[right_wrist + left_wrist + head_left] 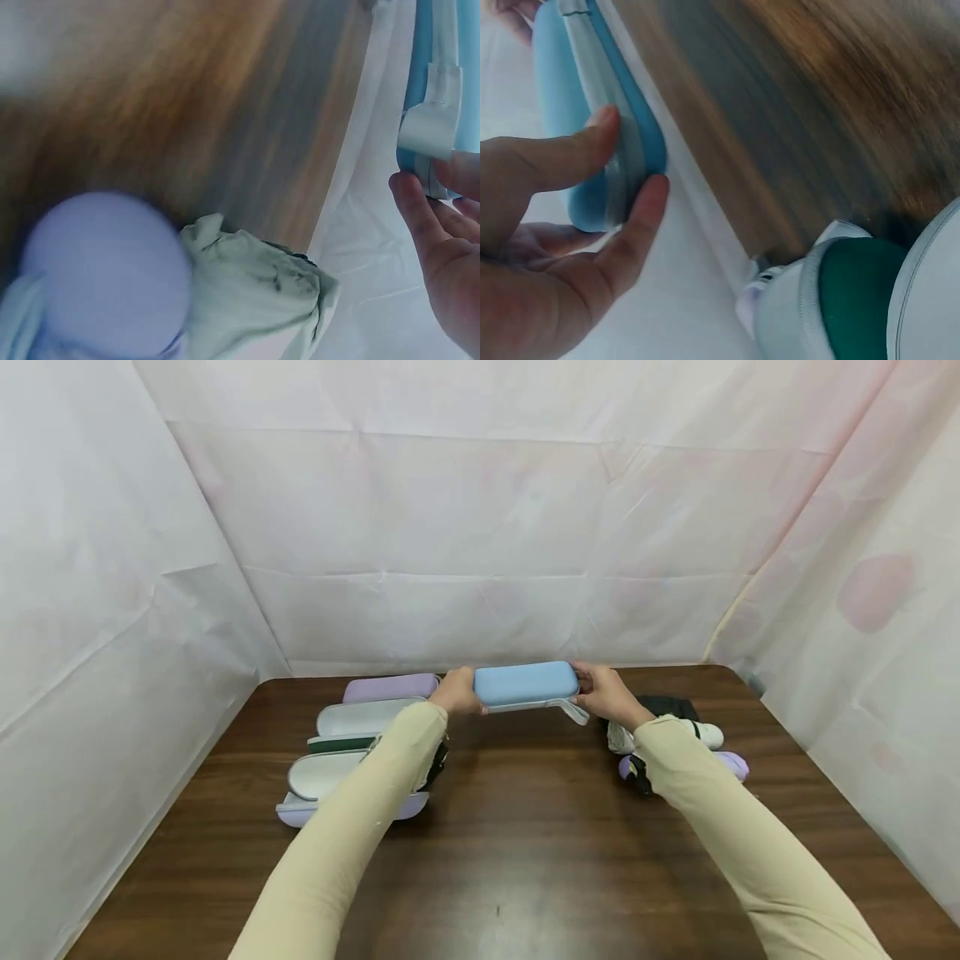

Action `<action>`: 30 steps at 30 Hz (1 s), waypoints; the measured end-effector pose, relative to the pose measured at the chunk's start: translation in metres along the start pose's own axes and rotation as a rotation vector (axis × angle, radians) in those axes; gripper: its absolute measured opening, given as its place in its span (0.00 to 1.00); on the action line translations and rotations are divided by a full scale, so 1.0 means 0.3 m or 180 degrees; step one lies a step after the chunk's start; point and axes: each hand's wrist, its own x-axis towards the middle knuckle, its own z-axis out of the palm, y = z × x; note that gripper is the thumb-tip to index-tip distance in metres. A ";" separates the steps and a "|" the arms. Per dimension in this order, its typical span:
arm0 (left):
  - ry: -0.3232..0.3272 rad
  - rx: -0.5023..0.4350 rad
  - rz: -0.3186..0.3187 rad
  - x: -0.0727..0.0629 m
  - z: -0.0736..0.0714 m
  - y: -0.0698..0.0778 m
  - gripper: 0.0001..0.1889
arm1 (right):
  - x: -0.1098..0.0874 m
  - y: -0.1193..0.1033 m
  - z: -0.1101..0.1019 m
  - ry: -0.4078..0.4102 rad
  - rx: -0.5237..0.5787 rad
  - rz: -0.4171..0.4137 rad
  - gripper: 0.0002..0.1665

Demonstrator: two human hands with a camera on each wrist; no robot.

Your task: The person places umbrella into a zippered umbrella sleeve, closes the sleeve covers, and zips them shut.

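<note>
A light blue zip case (527,683) is held above the far part of the table, its zip seam facing me and a pale wrist strap (573,710) hanging at its right end. My left hand (456,693) grips the left end; in the left wrist view the thumb and fingers of that hand (570,262) pinch the blue case (559,82) across its seam. At the opposite end, my right hand (609,695) holds the case. The right wrist view shows this hand (450,255) with thumb and fingers on the corner beside the strap loop (431,129). Whether anything is inside cannot be seen.
Left on the brown table (495,843) lie several cases: a closed lavender one (392,687), opened ones with white linings (360,718), and a green one (337,744). At right are rolled fabric bundles: black (667,706), white (707,734), lavender (733,766). White sheeting surrounds the table.
</note>
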 end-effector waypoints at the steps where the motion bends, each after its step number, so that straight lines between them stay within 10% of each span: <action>1: 0.0006 -0.0033 -0.0004 0.012 0.010 -0.009 0.35 | 0.010 0.007 0.004 0.0023 -0.0017 0.0022 0.40; 12: 0.0215 -0.0085 -0.0081 0.144 0.095 -0.111 0.37 | 0.105 0.065 0.095 0.0261 -0.0087 0.0242 0.40; 20: -0.0083 0.0071 -0.0492 0.153 0.176 -0.165 0.43 | 0.105 0.089 0.169 0.0151 -0.0121 0.0570 0.40; 30: -0.0081 0.0211 -0.0486 0.173 0.159 -0.155 0.38 | 0.114 0.086 0.159 0.0021 -0.0122 0.0622 0.39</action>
